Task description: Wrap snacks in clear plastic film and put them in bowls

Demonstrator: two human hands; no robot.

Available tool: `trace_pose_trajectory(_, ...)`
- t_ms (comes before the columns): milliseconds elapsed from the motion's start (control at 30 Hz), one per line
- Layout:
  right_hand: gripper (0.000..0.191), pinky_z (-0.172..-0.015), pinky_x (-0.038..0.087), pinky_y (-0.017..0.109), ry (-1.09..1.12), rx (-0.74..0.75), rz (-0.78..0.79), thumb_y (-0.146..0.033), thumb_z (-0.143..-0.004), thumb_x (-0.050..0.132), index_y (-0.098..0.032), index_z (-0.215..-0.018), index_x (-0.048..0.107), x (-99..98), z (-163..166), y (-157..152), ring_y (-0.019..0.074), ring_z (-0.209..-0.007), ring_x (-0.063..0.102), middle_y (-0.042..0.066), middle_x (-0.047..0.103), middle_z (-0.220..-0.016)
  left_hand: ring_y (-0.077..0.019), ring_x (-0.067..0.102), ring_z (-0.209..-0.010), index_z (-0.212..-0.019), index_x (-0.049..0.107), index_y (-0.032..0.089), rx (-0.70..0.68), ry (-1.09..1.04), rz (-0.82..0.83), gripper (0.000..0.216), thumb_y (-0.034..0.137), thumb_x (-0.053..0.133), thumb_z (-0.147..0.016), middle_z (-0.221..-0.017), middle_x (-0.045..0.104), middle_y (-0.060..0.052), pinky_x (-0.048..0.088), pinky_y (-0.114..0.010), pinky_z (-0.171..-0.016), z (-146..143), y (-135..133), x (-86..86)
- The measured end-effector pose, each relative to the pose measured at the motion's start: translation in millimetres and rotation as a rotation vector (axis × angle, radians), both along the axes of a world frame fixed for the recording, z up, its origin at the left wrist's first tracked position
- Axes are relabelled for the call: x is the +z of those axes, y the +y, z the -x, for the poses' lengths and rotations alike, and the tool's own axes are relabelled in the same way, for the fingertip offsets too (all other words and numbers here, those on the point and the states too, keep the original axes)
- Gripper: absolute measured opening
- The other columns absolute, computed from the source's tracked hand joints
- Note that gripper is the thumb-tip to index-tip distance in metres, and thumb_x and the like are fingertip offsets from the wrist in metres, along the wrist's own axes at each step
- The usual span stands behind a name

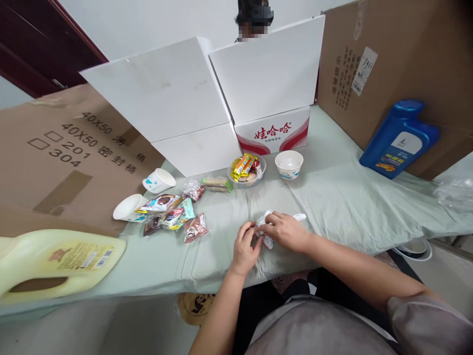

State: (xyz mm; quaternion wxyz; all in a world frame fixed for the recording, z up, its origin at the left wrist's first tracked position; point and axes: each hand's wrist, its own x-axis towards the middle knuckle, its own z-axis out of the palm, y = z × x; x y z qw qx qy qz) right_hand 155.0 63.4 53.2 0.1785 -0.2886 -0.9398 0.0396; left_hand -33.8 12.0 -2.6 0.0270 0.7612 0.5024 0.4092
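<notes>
Above the cloth near the table's front edge, my left hand and my right hand meet at a crinkled clear plastic wrapper. The fingers of both hands are pinched on it, and they cover much of it; what is inside, if anything, I cannot make out. A white object with a rounded end sticks out beyond my right hand, mostly hidden. Further forward are a paper bowl, upright, and a clear plastic bowl holding several wrapped snacks.
Packaged snacks lie to the left beside two tipped paper bowls. A yellow jug lies at the left; a blue bottle stands at the right. White boxes and brown cartons wall the back. Someone's head shows behind.
</notes>
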Motion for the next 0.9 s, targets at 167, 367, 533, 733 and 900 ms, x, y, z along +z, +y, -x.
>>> trace_pose_trajectory(167, 0.021, -0.075, 0.046, 0.032, -0.018, -0.182, 0.05, -0.023, -0.095, 0.05, -0.021, -0.106, 0.067, -21.3, -29.9, 13.1, 0.0213, -0.09, 0.056, 0.008, 0.064, -0.096, -0.021, 0.058, -0.1, -0.103, 0.054, 0.02, 0.049, -0.036, 0.005, 0.02, 0.027, 0.062, -0.087, -0.104, 0.058, -0.008, 0.053, -0.04, -0.087, 1.2, -1.4, 5.2)
trace_pose_trajectory(367, 0.022, -0.081, 0.044, 0.043, 0.048, -0.622, -0.025, -0.026, -0.092, 0.05, -0.02, -0.097, 0.071, -42.6, -95.1, 13.6, 0.029, -0.094, 0.054, 0.013, 0.064, -0.096, -0.0241, 0.055, -0.101, -0.117, 0.058, 0.02, -0.02, 0.101, 0.018, 0.046, 0.042, 0.071, -0.078, -0.111, 0.059, -0.01, 0.051, -0.042, -0.088, -2.0, 1.9, 10.0)
trace_pose_trajectory(533, 0.041, -0.096, 0.043, 0.048, 0.28, -0.461, -0.008, -0.038, -0.089, 0.058, -0.015, -0.123, 0.057, -35.6, -67.1, -1.3, 0.0308, -0.115, 0.048, 0.017, 0.055, -0.124, -0.0229, 0.055, -0.107, -0.11, 0.065, 0.024, -0.066, 0.111, 0.048, 0.025, 0.032, 0.063, -0.086, -0.119, 0.058, -0.008, 0.051, -0.04, -0.091, -1.8, 3.5, 9.5)
trace_pose_trajectory(733, 0.059, -0.103, 0.04, 0.051, 0.313, -0.141, 0.068, -0.04, -0.082, 0.068, -0.019, -0.133, 0.047, -33.6, -35.7, -4.3, 0.0304, -0.128, 0.041, 0.016, 0.047, -0.138, -0.0204, 0.056, -0.104, -0.094, 0.064, 0.021, -0.032, 0.027, 0.0, 0.011, 0.019, 0.054, -0.091, -0.106, 0.063, -0.006, 0.05, -0.04, -0.091, -0.5, -0.3, 11.4)
trace_pose_trajectory(900, 0.025, -0.088, 0.049, 0.041, 0.273, -0.165, 0.181, -0.027, -0.09, 0.058, -0.019, -0.113, 0.063, -37.9, -44.5, -4.0, 0.0246, -0.104, 0.059, 0.013, 0.063, -0.116, -0.025, 0.055, -0.108, -0.106, 0.06, 0.02, -0.093, 0.072, 0.024, 0.039, 0.041, 0.074, -0.076, -0.113, 0.06, -0.009, 0.048, -0.044, -0.094, -2.1, -0.6, 12.8)
